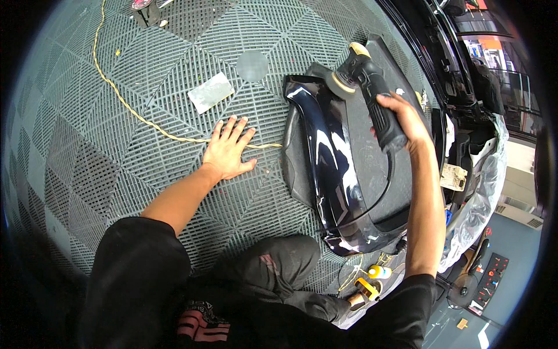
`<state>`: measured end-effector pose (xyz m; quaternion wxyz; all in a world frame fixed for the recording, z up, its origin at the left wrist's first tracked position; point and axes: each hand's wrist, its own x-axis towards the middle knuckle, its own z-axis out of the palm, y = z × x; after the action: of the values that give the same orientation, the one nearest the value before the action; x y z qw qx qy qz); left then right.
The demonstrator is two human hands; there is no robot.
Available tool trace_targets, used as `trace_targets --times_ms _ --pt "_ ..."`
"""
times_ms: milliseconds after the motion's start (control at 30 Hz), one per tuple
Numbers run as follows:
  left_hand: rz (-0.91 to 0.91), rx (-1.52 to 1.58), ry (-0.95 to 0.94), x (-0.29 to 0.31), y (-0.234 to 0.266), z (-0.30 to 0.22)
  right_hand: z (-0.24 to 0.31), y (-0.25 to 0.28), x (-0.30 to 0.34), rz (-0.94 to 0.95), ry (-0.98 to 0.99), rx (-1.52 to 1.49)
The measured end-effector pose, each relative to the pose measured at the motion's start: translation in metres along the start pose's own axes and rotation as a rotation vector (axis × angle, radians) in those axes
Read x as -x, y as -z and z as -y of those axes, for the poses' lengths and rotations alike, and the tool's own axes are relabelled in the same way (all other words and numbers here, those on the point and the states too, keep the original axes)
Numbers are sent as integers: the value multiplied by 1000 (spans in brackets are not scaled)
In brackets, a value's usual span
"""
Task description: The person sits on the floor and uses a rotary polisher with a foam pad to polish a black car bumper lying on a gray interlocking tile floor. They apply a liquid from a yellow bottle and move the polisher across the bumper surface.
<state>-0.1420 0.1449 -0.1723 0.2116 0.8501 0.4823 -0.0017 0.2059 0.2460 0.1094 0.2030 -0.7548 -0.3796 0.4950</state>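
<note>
My right hand (403, 121) is wrapped round the grip of a black polishing machine (372, 87). The round pad (342, 85) of the polisher sits at the upper end of a glossy black curved car panel (331, 157); whether it touches the panel I cannot tell. Under the panel lies a dark grey mat or tray-like sheet (381, 168). A black cord runs from the polisher down across the panel. My left hand (228, 149) is spread flat on the grey grated floor (163, 192), beside a yellow twisted cord (174, 137).
A pale rectangular pad (211, 93) and a round grey disc (252, 66) lie on the floor ahead. A dark can (145, 13) stands at the far left. To the right is a black car body (424, 52) with plastic sheeting (482, 198). A yellow bottle (379, 271) is near my foot.
</note>
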Motion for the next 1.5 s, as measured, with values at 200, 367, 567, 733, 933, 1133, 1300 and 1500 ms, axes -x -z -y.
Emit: trace_targets --times_ms 200,367,567,733,933,1133,1300,1500 --pt "30 -29 15 0 2 -1 24 2 -21 -35 -95 53" --pt "26 -33 10 -1 1 -2 34 -5 -12 87 -7 173" --pt "20 -45 22 -2 1 -3 41 -44 -16 166 113 306" --pt "28 -69 30 -2 2 -4 50 -76 -24 205 197 507" --pt "21 -83 34 -1 3 -5 58 -105 -37 201 341 806" --pt "-1 -81 39 0 4 -7 44 -110 -31 216 454 848" --pt "-49 -84 28 0 2 -6 4 -102 -5 141 490 801" --pt "-85 -112 33 -2 -6 -6 -60 -75 40 37 477 626"
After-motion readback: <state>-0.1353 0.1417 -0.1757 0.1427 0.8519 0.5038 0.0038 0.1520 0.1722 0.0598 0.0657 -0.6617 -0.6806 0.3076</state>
